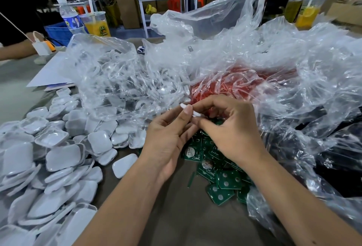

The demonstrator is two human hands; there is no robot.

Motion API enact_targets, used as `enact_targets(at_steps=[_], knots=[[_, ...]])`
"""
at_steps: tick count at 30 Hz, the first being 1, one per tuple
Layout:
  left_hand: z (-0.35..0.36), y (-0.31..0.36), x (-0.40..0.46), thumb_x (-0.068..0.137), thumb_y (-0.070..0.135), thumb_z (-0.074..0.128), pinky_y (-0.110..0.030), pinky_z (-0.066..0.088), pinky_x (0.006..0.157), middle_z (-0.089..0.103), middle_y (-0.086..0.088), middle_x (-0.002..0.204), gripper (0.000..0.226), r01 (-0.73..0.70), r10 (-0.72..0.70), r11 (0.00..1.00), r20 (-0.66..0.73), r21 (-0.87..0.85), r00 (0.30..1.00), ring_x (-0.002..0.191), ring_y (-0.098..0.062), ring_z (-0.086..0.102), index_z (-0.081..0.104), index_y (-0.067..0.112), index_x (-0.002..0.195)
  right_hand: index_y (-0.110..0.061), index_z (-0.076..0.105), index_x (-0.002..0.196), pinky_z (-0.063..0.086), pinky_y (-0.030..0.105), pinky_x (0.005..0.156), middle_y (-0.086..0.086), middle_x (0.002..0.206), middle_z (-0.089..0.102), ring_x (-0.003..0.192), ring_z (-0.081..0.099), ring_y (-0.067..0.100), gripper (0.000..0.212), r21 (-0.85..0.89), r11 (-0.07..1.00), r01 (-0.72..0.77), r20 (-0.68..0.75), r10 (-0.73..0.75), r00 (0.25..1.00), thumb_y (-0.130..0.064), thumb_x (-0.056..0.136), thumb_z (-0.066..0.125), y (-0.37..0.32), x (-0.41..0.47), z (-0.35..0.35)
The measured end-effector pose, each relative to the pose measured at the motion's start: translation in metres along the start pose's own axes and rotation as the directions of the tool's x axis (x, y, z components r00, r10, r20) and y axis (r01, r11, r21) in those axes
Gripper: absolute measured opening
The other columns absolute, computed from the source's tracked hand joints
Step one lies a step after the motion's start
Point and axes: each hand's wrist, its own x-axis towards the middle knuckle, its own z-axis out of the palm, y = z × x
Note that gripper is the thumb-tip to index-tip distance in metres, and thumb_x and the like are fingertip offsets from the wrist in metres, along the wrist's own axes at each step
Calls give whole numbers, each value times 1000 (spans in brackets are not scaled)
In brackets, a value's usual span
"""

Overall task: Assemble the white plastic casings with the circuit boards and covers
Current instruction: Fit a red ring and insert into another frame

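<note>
White casing [189,111] pinched edge-on by curled fingers of left hand [166,140] and right hand [231,128]

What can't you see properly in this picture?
All in the head view:
- The white piece: both hands, left and right, pinch it, and fingers hide most of it.
- The red things: crinkled clear bag blurs their shape.
- The pile of white casings: cut off by the left edge.
- Print on the green circuit boards: too small.
</note>
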Motion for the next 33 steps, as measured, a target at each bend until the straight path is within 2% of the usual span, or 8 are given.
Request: enact_targets(at_steps=[3,8,13,18,23,26,30,33], knots=[[-2,3,-1,73,12,77,-21,60,66,76,-12,89,32,60,-54,990,47,-128,997,76,-15,74,74,1,103,-19,81,100,63,28,76,-12,90,78,85,76,9,24,72,997,15,16,-16,1000,-9,79,89,-3,1,-1],[-4,7,-2,72,12,78,-22,62,71,75,-12,93,21,93,-87,988,50,-125,995,76,-13,69,79,6,92,-23,80,104,62,25,80,-10,88,77,87,75,10,27,81,995,59,35,-62,997,-11,81,88,-6,2,-2],[-4,8,-1,72,10,78,-20,61,65,73,-13,94,31,88,-86,987,22,-136,996,74,-14,71,75,0,102,-27,78,102,61,23,81,-7,86,75,87,74,12,28,61,995,76,94,-81,992,-9,82,86,-7,5,-2],[-1,7,-2,70,11,79,-19,60,62,75,-11,87,20,101,-99,981,21,-163,995,70,-12,70,80,6,90,-18,73,101,59,21,80,-8,87,75,88,74,12,26,129,989,76,48,-83,995,-6,82,86,-7,3,1],[-3,7,-1,76,8,76,-20,61,65,75,-13,97,19,96,-87,980,60,-173,994,77,-13,72,79,6,94,-23,71,106,57,17,82,-12,89,75,91,74,7,32,90,992,83,54,-88,995,-7,82,86,-10,4,-2],[-3,7,-2,74,9,78,-21,62,69,74,-15,104,22,93,-86,984,49,-153,995,82,-14,71,79,6,95,-20,71,102,59,21,81,-10,90,75,89,74,9,28,91,995,40,110,-50,993,-6,82,86,-12,6,-7],[9,6,0,72,9,78,-20,62,69,75,-11,91,22,100,-95,981,33,-168,995,75,-13,70,79,5,93,-15,69,103,60,24,79,-3,89,76,85,74,10,31,114,991,-70,109,58,992,-2,81,86,-18,11,-15],[20,7,5,74,7,76,-20,61,65,74,-11,88,21,111,-104,974,46,-198,994,72,-13,70,76,4,95,-11,70,105,62,28,82,-2,91,77,86,75,10,32,3,997,-80,242,77,967,0,80,86,-32,28,-32]])
